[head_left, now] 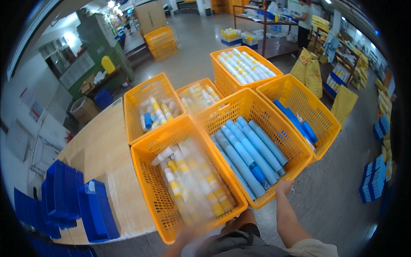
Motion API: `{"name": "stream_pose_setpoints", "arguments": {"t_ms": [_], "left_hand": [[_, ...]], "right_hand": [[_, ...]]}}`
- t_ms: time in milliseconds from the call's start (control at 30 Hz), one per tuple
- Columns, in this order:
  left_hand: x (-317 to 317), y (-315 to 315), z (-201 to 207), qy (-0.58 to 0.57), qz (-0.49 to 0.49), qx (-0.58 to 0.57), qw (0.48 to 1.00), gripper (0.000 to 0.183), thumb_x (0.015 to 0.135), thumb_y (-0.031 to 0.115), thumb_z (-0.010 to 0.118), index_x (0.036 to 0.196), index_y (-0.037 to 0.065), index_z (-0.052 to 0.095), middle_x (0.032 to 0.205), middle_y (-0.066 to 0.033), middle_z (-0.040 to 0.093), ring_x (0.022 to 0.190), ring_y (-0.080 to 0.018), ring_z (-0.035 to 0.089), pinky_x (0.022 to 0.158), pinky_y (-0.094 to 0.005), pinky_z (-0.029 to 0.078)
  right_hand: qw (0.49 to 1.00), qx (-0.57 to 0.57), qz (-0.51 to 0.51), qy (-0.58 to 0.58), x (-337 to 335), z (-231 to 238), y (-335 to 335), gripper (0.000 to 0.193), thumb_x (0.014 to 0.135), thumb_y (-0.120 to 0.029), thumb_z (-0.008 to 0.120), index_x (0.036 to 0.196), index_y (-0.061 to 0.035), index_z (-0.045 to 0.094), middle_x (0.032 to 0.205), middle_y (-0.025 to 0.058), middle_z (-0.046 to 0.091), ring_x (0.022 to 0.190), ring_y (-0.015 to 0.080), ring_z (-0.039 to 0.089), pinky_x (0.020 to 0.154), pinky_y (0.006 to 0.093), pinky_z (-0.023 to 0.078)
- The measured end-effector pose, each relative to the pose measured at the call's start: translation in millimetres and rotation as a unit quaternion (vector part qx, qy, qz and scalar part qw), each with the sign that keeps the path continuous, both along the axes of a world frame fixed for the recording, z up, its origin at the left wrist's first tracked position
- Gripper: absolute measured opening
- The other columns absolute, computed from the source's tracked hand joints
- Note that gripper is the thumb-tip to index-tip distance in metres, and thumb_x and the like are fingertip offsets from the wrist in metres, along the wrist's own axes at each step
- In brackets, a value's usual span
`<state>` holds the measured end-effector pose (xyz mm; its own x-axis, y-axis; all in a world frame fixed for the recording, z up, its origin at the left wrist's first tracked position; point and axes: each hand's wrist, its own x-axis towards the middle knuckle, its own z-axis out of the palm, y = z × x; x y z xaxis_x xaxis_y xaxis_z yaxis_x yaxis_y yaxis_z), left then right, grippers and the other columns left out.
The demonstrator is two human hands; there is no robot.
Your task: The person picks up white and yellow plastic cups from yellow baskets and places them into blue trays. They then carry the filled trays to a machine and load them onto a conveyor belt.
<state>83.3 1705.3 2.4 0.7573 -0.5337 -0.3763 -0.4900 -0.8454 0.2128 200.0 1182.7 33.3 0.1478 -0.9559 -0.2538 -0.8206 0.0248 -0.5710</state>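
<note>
My right hand (284,187) grips the near right corner of an orange plastic crate (274,124). Long light blue stacks (252,145), apparently nested cups, lie side by side in that crate, with a darker blue piece (257,174) among them. My left hand (184,236), blurred, is at the near edge of the orange crate (150,195) to the left; its fingers cannot be made out. White and yellow cylindrical stacks (182,165) fill that crate, partly under cloudy clear plastic.
Behind are further orange crates (132,107) with white, yellow and blue pieces. A wooden tabletop (98,154) on the left carries blue bins (96,210). Yellow sacks (306,70) stand right. Beyond, a person (305,23) is beside a rack (265,25). Blue-based stacks line the far right floor.
</note>
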Motion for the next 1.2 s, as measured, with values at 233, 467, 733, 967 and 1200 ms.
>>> {"name": "stream_pose_setpoints", "arguments": {"t_ms": [233,467,733,967,1200], "left_hand": [[5.1,-1.0,4.0,-0.01,0.018,-0.123,0.992,0.036,0.079,0.041,0.07,0.095,0.01,0.065,0.072,-0.0114,0.064,0.068,-0.0326,0.066,0.063,-0.0449,0.053],[-2.0,13.2,-14.1,-0.009,-0.01,-0.117,0.993,0.031,0.078,0.037,0.071,0.088,0.008,0.064,0.071,-0.0118,0.062,0.069,-0.0329,0.065,0.062,-0.0442,0.052],[1.4,13.4,-21.4,-0.016,-0.02,-0.074,0.997,0.032,0.075,0.037,0.072,0.08,0.008,0.06,0.07,-0.0126,0.061,0.067,-0.0342,0.064,0.06,-0.0446,0.052],[-5.0,-2.5,-0.8,-0.019,0.013,-0.005,1.0,0.034,0.077,0.041,0.071,0.084,0.009,0.062,0.073,-0.0123,0.065,0.072,-0.034,0.066,0.064,-0.0435,0.054],[-11.1,-7.9,9.3,-0.043,0.073,-0.002,0.996,0.039,0.08,0.047,0.069,0.085,0.009,0.063,0.08,-0.0124,0.069,0.078,-0.0327,0.069,0.072,-0.0457,0.054]], "right_hand": [[0.999,-0.034,-0.009,0.005,2.9,-3.0,-2.6,0.04,0.093,-0.01,0.056,0.128,0.0045,0.041,0.11,0.029,0.063,0.096,0.0434,0.066,0.082,0.0492,0.056],[1.0,-0.007,0.001,0.03,4.0,-9.2,-5.3,0.037,0.096,-0.01,0.051,0.128,0.0043,0.038,0.109,0.0289,0.064,0.093,0.0416,0.068,0.076,0.0482,0.058],[0.999,0.01,0.024,0.045,2.9,-7.0,-5.2,0.038,0.099,-0.013,0.048,0.13,0.0045,0.036,0.099,0.0271,0.066,0.085,0.0388,0.07,0.07,0.0452,0.06],[0.999,-0.001,0.027,0.044,-1.0,-13.6,-8.7,0.037,0.098,-0.014,0.049,0.128,0.0052,0.037,0.099,0.0269,0.065,0.085,0.0384,0.07,0.068,0.0461,0.06],[0.999,0.005,0.044,0.028,-7.5,-8.2,-3.8,0.042,0.099,-0.016,0.048,0.132,0.0054,0.035,0.106,0.0302,0.063,0.094,0.0412,0.068,0.072,0.0488,0.06]]}}
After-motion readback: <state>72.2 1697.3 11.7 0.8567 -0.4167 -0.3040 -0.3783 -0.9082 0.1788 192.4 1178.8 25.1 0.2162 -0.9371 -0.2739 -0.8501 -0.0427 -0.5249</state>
